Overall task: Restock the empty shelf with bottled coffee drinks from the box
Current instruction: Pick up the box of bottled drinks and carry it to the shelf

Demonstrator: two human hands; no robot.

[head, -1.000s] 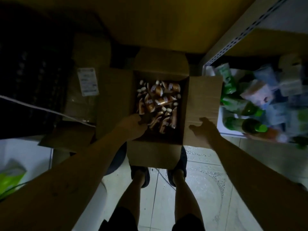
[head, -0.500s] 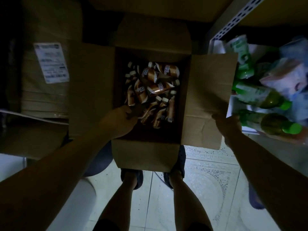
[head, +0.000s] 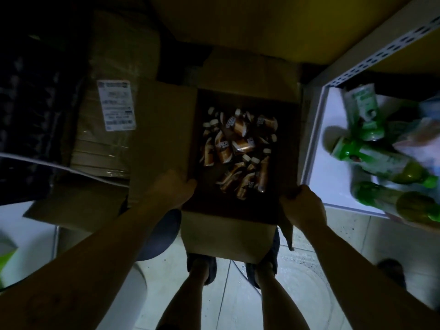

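Head view: your left hand (head: 172,192) is gripping the box (head: 226,235) at nine o'clock, right hand (head: 303,207) clutching it at three, coffee bottles (head: 238,151) lying jumbled inside.

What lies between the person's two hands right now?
Head view: the near end of the open cardboard box, whose sides the left hand and right hand grip; bottled coffee drinks lie heaped just beyond.

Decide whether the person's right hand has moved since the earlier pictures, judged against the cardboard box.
Yes. The right hand has moved inward, from the spread flap's outer edge to the right rim of the cardboard box, which it now grips.
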